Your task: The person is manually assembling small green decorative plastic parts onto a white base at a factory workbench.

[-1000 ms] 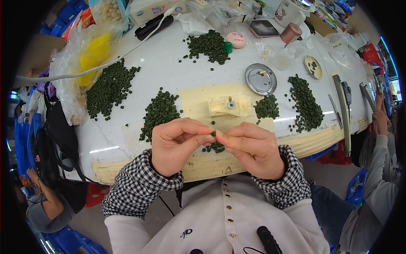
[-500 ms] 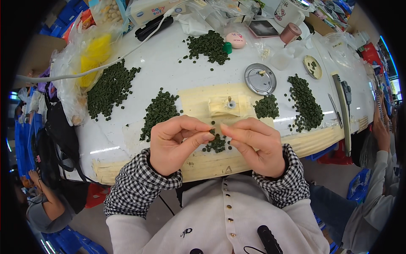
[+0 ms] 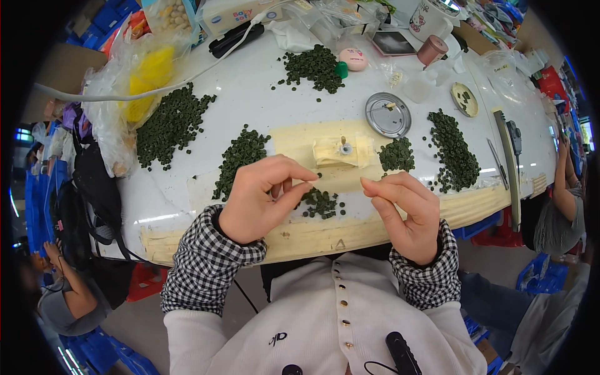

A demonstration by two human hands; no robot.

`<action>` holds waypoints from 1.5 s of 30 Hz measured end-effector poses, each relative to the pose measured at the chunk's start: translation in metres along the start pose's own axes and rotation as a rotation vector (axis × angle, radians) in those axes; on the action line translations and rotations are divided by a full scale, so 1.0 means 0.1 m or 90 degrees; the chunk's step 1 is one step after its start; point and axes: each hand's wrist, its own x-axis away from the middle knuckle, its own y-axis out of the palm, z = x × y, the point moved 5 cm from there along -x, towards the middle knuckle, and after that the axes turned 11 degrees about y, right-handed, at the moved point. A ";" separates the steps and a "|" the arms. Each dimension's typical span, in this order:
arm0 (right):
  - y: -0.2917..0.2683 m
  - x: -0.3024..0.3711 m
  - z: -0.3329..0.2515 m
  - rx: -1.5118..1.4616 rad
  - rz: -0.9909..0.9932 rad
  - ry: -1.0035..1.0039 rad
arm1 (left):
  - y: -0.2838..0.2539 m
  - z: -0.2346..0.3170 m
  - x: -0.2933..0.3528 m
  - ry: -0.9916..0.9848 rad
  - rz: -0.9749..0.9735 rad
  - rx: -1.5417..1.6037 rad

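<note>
Fingertips (image 3: 370, 185) soft near green discs (image 3: 320, 205), taped block's (image 3: 328, 153) 7 o'clock: left hand (image 3: 257, 197) near-pinched, can't tell on what; right hand (image 3: 411, 215) spread.

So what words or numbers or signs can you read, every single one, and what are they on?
I won't copy words out, but here's where they stand:
Pale box: large printed letters, readable.
White top: small dark letters.
Pink round case: print too small to read.
Clear bag: dark marking, too blurred.
Table's yellowish front edge: a triangle sign.
</note>
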 end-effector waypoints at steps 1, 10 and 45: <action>0.00 0.01 -0.01 0.000 0.001 0.001 | -0.10 -0.01 0.00 -0.013 0.033 -0.016; 0.29 0.14 -0.06 0.065 -0.049 -0.074 | -0.35 0.16 0.46 -0.015 0.006 -0.247; 1.01 -0.04 -0.24 0.284 -0.059 -0.132 | -0.19 0.07 0.64 0.081 0.059 -0.402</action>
